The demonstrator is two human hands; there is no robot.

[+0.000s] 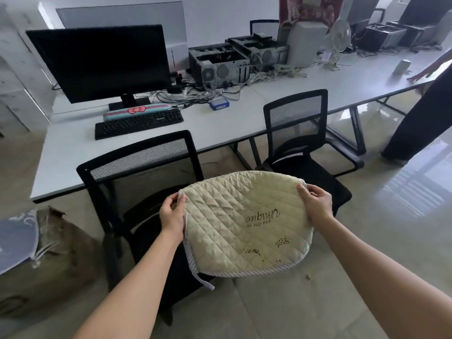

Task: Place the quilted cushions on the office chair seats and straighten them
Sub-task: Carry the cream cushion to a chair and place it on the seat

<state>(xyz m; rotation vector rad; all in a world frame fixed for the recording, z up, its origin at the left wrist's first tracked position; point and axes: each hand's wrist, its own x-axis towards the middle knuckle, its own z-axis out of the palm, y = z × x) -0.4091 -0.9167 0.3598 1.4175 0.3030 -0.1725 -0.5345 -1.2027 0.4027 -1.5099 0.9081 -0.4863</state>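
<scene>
Both hands, left [172,214] and right [316,204], grasp a quilted cushion [244,223]; upside-down writing reads "Unique".

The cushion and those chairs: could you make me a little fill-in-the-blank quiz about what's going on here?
1. The quilted cushion is held by ____ hands, the left hand and the right hand.
2. The seat of the near chair is ____ of any cushion.
3. The keyboard lies in front of the ____ on the desk.
4. The cushion's printed word reads ____.

Missing words: two; bare; monitor; Unique
</scene>
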